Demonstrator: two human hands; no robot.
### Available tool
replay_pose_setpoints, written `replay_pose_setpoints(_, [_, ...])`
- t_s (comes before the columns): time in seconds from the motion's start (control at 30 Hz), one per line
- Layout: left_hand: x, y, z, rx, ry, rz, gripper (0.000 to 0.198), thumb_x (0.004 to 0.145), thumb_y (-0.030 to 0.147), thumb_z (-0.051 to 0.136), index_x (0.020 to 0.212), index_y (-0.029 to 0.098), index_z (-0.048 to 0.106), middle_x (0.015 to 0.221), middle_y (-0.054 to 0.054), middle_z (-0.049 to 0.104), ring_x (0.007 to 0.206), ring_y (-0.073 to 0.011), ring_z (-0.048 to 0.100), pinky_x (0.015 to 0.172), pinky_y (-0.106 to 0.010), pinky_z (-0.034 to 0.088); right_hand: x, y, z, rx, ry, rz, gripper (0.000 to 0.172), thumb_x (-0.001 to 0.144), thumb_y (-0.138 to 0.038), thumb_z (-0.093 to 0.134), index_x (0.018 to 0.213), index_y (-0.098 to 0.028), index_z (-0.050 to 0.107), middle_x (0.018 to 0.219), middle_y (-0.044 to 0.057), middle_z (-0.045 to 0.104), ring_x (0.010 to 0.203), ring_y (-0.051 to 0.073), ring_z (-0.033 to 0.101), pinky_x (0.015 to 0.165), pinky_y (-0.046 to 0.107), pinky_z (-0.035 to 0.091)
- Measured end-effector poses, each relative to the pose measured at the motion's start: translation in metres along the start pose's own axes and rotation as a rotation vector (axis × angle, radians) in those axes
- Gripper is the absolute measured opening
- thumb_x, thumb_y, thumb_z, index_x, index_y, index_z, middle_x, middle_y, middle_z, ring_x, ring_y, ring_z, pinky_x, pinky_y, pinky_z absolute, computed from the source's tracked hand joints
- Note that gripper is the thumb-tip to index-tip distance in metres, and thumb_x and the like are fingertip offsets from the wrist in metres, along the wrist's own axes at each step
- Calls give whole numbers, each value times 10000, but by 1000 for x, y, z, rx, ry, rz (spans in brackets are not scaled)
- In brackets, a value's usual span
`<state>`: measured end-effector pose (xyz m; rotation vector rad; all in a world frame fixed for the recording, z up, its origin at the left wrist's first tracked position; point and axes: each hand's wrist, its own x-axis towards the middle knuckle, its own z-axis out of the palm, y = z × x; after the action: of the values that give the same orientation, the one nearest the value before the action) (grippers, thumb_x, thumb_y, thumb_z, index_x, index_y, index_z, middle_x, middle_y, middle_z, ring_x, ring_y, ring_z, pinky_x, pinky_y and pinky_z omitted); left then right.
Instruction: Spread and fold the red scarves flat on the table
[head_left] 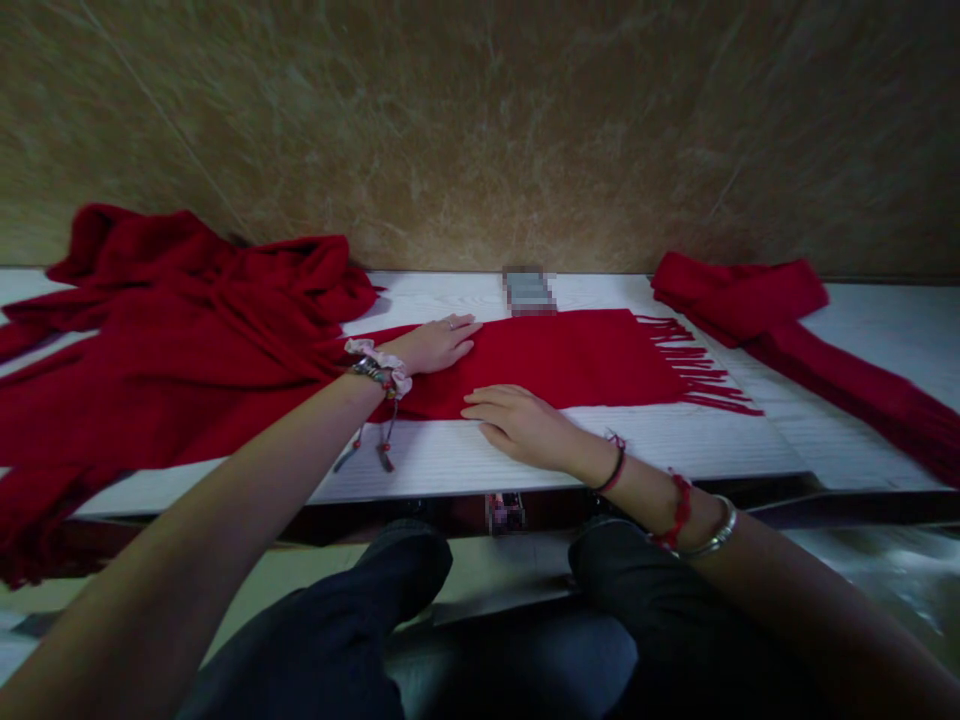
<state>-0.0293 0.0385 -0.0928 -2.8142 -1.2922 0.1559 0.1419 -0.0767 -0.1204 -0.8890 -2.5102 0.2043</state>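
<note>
A red scarf (570, 355) with a fringed right end lies flat across the white table (660, 450). My left hand (435, 345) rests on its upper middle part, palm down, fingers stretched to the right and a ring on one finger. Nearer to me, my right hand (517, 420) lies at the scarf's front edge, with its fingertips on the cloth pointing left. Both hands are open and flat. To the left, the scarf runs up to a rumpled heap of red cloth (210, 340); where one ends and the other begins I cannot tell.
Another red scarf (750, 290), folded over at one end, trails off to the right. Behind the scarf sits a small blurred-out grey object (529, 290), close to the brown marbled wall (480, 130). Red fringe (30, 540) hangs over the front edge at left.
</note>
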Motion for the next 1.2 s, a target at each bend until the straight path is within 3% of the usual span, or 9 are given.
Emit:
replay_pose_setpoints(0.07, [-1,-1,0,52,54,-82,491,933,236,265,1407,113,306,1480,-166,248,1368,-271,214,1084,-419,230,0,1,0,3,1,-3,282,850,-119,477,1077,-138,644,1183,111,627,1120,177,549,992,380,404])
replay_pose_setpoints(0.17, [-7,3,0,36,129,-53,504,920,255,332,1420,216,287,1530,-107,98,1394,-301,82,1085,-469,203,0,1,-1,-7,4,-3,282,849,-122,479,1075,-146,646,1178,103,630,1115,174,552,991,374,406])
replay_pose_setpoints(0.3, [-18,10,6,-72,-2,-26,497,953,346,248,1436,229,242,1520,-80,169,1391,-245,140,1101,-444,173,0,-2,2,-22,0,-1,282,849,-124,482,1081,-128,644,1178,109,629,1113,179,551,988,375,410])
replay_pose_setpoints(0.4, [-22,13,11,-80,-19,-92,514,954,404,222,1443,247,217,1519,-69,176,1389,-269,137,1094,-482,162,-2,-1,0,-14,-8,-9,279,853,-127,483,1082,-130,642,1179,110,628,1121,179,545,999,388,403])
replay_pose_setpoints(0.67, [-20,16,16,-72,44,-178,577,931,486,212,1445,224,226,1511,-96,195,1366,-360,163,1054,-570,187,15,48,-37,-77,198,216,335,891,-228,437,1182,-154,587,1246,121,582,1212,222,482,1054,473,338])
replay_pose_setpoints(0.77, [-20,17,15,-76,41,-178,593,928,477,223,1442,181,239,1508,-105,199,1370,-341,165,1068,-550,187,23,54,-29,-143,56,341,439,896,-323,441,1287,-133,500,1357,159,475,1289,287,385,1041,532,323])
replay_pose_setpoints(0.93, [-22,19,14,-81,49,-201,585,930,475,238,1443,196,237,1515,-74,181,1380,-308,155,1088,-521,174,12,48,-23,-304,-261,463,519,935,-406,310,1407,-193,342,1487,105,278,1358,300,242,1064,542,257])
replay_pose_setpoints(1.1, [-21,19,16,-101,56,-194,592,927,485,239,1439,188,251,1513,-73,189,1381,-310,154,1091,-525,169,4,52,-43,-457,-288,652,498,936,-282,296,1394,-96,359,1461,169,313,1321,328,316,1049,507,296])
replay_pose_setpoints(1.2, [-20,18,18,-111,66,-190,609,923,499,238,1439,178,249,1509,-78,199,1381,-311,152,1090,-529,163,13,43,-40,-443,-203,571,507,930,-275,311,1391,-69,353,1458,184,312,1333,316,296,1062,479,286])
